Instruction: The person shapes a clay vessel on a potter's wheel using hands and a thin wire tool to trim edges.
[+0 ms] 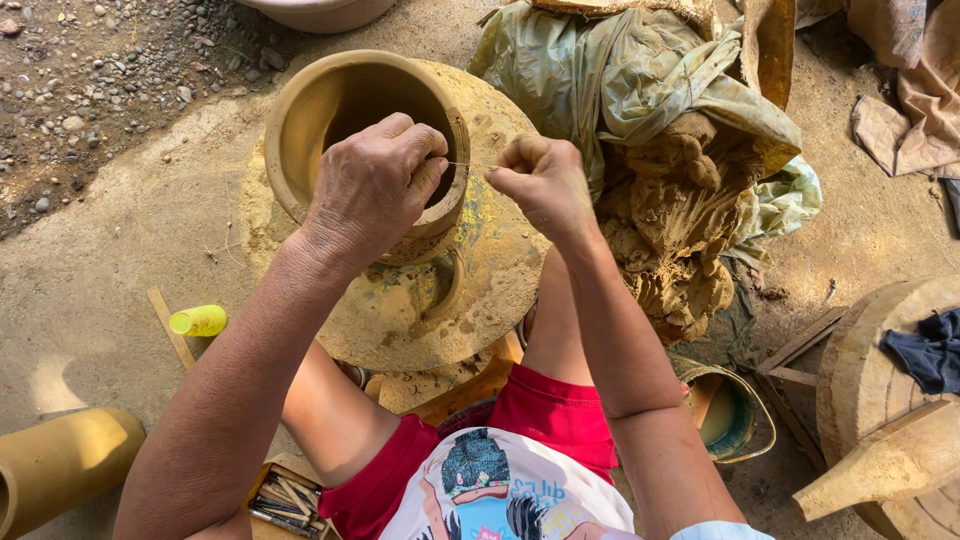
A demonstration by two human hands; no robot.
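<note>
A tan clay pot [300, 115] stands on a round, clay-smeared potter's wheel [470, 290]. My left hand [372, 185] hovers over the pot's right rim, fingers pinched on one end of a thin thread [462, 165]. My right hand [545, 180] is just to the right of the pot, pinching the thread's other end. The thread runs taut between both hands at rim height. Part of the pot's rim and wall is hidden under my left hand.
A lump of raw clay [680, 230] lies on crumpled plastic sheeting [590, 70] at the right. A small bucket [735, 415], a wooden stool [880, 400], a yellow cup [200, 321], a clay cylinder [60, 465] and a box of tools [285, 500] surround me. Gravel [100, 60] lies upper left.
</note>
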